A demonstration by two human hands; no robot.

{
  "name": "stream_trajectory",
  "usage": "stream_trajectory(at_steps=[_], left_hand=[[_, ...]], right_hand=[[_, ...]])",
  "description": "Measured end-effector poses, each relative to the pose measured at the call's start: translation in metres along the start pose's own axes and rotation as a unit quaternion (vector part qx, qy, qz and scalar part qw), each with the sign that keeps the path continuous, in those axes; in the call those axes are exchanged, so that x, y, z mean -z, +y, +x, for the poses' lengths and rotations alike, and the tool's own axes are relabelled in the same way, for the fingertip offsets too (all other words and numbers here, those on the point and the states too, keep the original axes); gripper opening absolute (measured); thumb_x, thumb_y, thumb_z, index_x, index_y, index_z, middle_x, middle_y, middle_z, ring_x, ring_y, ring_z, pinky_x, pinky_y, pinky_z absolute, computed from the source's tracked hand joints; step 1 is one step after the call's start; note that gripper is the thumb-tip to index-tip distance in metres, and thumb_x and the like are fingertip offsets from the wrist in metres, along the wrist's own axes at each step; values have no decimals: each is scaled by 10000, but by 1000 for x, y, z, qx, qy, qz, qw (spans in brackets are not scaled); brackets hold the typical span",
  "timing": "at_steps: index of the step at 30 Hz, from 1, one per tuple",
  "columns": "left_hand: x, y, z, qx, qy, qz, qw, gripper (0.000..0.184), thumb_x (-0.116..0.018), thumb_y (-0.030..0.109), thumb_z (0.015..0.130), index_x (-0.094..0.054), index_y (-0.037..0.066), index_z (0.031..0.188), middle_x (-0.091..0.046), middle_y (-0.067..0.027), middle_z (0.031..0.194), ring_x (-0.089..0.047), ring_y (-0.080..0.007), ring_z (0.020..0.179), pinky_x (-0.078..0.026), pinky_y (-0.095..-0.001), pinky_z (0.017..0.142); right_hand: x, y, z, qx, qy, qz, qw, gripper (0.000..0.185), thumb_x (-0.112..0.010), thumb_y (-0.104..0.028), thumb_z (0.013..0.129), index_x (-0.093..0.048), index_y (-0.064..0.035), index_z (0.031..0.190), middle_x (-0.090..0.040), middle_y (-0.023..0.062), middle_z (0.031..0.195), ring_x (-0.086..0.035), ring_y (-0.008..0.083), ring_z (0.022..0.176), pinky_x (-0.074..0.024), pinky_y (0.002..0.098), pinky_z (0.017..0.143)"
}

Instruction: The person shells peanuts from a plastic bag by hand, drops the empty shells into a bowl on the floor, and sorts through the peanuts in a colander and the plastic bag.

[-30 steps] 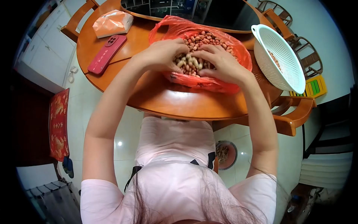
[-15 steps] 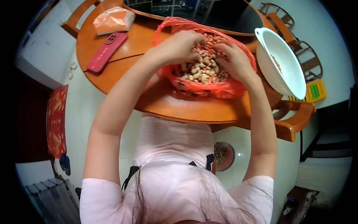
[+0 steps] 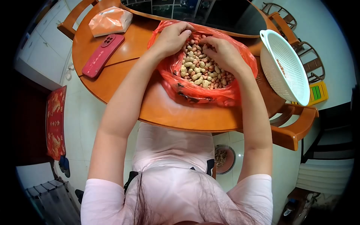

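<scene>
A red plastic bag [image 3: 170,80] lies wide open on the table, full of peanuts [image 3: 200,73], some in pale shells and others shelled with reddish skins. At the bag's back left rim, my left hand [image 3: 175,39] has its fingers curled over the crumpled plastic, pinching it; the fingertips are partly hidden. My right hand [image 3: 224,54] reaches in from the right, above the back part of the peanuts. Its thumb and fingers are apart, with the tips close to the peanuts. No peanut shows clearly in it.
A white colander [image 3: 287,69] with some reddish peanuts stands right of the bag. On the left of the wooden table [image 3: 150,108] are a red phone [image 3: 103,56] and an orange tissue pack [image 3: 110,21]. A floor bowl [image 3: 228,169] holds peanut shells. A chair [image 3: 290,129] stands at right.
My left hand has moved from among the peanuts up and left to the bag's rim. My right hand has shifted slightly left. More peanuts show between them, and the whole view has shifted a little.
</scene>
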State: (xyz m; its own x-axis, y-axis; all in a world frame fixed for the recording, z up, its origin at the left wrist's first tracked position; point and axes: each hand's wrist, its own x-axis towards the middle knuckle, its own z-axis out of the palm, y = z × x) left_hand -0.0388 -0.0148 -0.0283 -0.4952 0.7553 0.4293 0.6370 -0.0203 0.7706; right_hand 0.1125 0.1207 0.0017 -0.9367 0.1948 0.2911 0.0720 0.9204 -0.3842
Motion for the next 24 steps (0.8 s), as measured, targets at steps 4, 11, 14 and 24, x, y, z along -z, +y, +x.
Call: stream_trajectory(at_steps=[4,11,14,24], left_hand=[[10,-8,2,-36,-3,26,999,192,-500,113,923,-590,6,1056,-635,-33,906,-578,-87,824,-471,-234,737],[5,28,-8,-5,-64,-148,987,193,-558,132,908,-606,15,1054,-629,-39,878,-592,-73,804,-494,-221,674],[8,37,-11,140,-118,-304,935,215,-581,165,908,-583,22,1069,-609,-30,850,-582,-58,736,-502,-202,594],[-2,34,-16,167,-101,-476,858,212,-647,152,867,-568,19,1013,-600,-33,834,-580,-83,687,-523,-221,571]], right_hand=[[-2,5,-5,-49,-34,112,992,259,-588,-154,850,-615,-55,1088,-635,152,1023,-605,281,946,-461,339,844],[0,3,-7,-17,48,344,938,220,-651,-80,834,-613,-14,1041,-651,49,927,-610,113,841,-492,238,755],[-3,0,-6,6,80,395,915,197,-669,-46,812,-605,-4,994,-644,28,889,-599,72,781,-491,204,703],[-3,-4,-7,66,124,344,929,219,-685,-45,797,-618,-2,1000,-649,29,858,-589,73,721,-482,199,657]])
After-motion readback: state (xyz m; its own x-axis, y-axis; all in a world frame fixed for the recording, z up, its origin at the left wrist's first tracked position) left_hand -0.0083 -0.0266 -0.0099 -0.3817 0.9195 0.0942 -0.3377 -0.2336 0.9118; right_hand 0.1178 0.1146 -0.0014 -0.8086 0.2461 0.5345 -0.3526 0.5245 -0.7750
